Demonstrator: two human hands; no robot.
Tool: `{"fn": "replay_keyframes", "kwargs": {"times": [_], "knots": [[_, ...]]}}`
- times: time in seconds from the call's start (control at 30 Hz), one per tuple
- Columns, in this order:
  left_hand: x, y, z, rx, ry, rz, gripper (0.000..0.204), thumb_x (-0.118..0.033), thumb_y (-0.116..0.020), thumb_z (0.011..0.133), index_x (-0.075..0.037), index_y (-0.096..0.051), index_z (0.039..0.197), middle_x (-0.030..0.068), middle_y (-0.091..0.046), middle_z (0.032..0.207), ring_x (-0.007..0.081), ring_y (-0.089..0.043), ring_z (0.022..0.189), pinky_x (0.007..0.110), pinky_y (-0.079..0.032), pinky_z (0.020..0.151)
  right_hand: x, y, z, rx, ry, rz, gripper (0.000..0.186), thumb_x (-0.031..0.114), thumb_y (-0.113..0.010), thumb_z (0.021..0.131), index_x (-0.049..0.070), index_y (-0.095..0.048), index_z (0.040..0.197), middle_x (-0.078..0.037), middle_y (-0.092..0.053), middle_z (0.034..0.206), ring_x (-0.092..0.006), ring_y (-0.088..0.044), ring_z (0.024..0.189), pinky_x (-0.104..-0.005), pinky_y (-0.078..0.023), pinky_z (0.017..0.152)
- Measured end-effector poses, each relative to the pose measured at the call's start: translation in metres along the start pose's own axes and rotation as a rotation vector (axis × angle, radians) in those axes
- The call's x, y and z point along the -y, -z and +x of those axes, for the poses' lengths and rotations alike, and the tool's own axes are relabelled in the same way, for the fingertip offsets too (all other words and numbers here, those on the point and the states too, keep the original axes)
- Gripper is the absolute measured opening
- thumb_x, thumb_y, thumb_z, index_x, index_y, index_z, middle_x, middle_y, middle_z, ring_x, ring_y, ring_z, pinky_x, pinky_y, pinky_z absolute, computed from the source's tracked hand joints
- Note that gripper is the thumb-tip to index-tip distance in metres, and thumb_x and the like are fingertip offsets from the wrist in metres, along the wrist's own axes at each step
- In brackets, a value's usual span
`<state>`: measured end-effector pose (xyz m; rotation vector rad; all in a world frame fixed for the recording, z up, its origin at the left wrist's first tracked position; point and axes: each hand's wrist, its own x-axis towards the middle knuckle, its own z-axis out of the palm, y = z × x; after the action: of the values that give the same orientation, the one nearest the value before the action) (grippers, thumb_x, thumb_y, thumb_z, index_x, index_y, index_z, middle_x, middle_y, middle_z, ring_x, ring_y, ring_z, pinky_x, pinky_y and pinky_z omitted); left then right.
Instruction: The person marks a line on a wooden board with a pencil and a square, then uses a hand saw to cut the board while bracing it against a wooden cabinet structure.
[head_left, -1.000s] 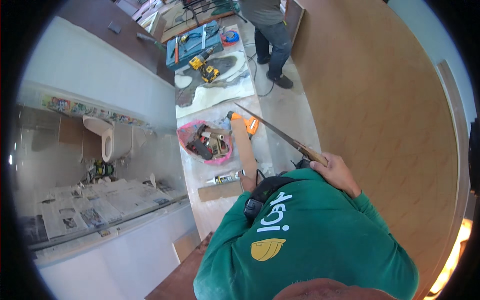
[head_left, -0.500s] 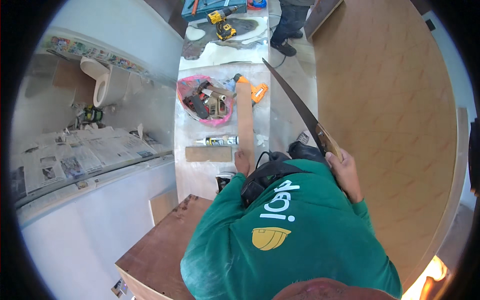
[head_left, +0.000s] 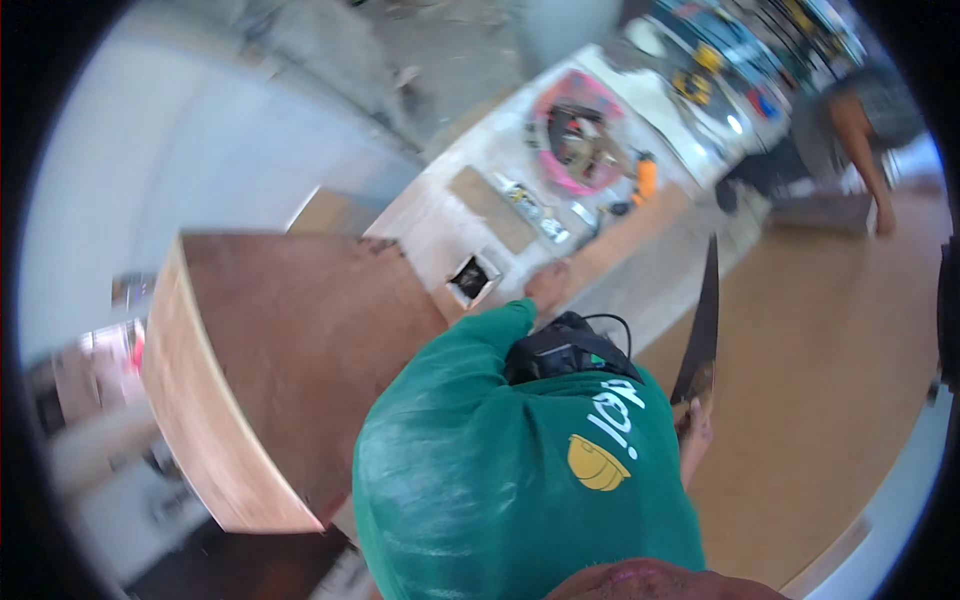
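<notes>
My left hand (head_left: 547,285) is closed on the near end of a long, narrow wooden plank (head_left: 630,238) that stretches toward the far right over the work table. My right hand (head_left: 696,432) grips the wooden handle of a handsaw (head_left: 704,320), its dark blade pointing up and away, to the right of the plank. Just left of my left hand is a small open box (head_left: 473,278) with something dark inside. Beyond it lie a short flat board (head_left: 492,208) and a sealant tube (head_left: 532,208). Motion blurs the view somewhat.
A pink-rimmed bag of tools (head_left: 578,135) and an orange power tool (head_left: 646,180) sit farther along the table, with a yellow drill (head_left: 692,88) beyond. A brown wooden box (head_left: 300,350) stands at left, a large brown panel (head_left: 820,330) at right. Another person (head_left: 850,130) bends at far right.
The view has swung left, so the table now runs diagonally and more of the wooden box shows. Plank and saw stay in my hands; the saw now points more upright. The other person's arm shows.
</notes>
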<state>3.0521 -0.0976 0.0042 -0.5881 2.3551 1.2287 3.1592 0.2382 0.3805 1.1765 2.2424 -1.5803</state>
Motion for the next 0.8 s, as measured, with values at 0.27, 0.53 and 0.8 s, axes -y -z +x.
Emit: {"fn": "replay_keyframes", "kwargs": {"times": [0.27, 0.53, 0.8], "knots": [[-0.081, 0.032, -0.102, -0.031, -0.009, -0.081, 0.074, -0.069, -0.033, 0.107, -0.015, -0.072, 0.138, 0.0204, -0.071, 0.137, 0.0424, -0.065, 0.129, 0.052, -0.047, 0.114, -0.090, 0.063, 0.164, 0.313, 0.060, -0.568, 0.038, 0.041, -0.072, 0.099, 0.006, -0.066, 0.087, 0.000, -0.047, 0.062, -0.0136, -0.050, 0.058, -0.0352, -0.038, 0.055], [-0.124, 0.006, -0.243, 0.046, -0.047, -0.124, 0.074, -0.073, -0.036, 0.106, -0.016, -0.074, 0.132, 0.0211, -0.072, 0.133, 0.0456, -0.064, 0.127, 0.057, -0.046, 0.109, -0.129, 0.081, 0.291, 0.639, 0.018, -0.575, 0.035, 0.038, -0.072, 0.099, 0.007, -0.064, 0.083, -0.001, -0.047, 0.060, -0.0128, -0.050, 0.053, -0.0340, -0.037, 0.049], [-0.021, -0.033, -0.347, -0.185, 0.020, -0.028, 0.072, -0.074, -0.040, 0.104, -0.015, -0.077, 0.119, 0.0227, -0.076, 0.116, 0.0461, -0.070, 0.112, 0.057, -0.052, 0.098, -0.083, 0.063, 0.240, 0.611, 0.046, -0.720, 0.032, 0.034, -0.074, 0.096, 0.008, -0.063, 0.080, -0.003, -0.048, 0.059, -0.0143, -0.047, 0.046, -0.0348, -0.035, 0.045]]}}
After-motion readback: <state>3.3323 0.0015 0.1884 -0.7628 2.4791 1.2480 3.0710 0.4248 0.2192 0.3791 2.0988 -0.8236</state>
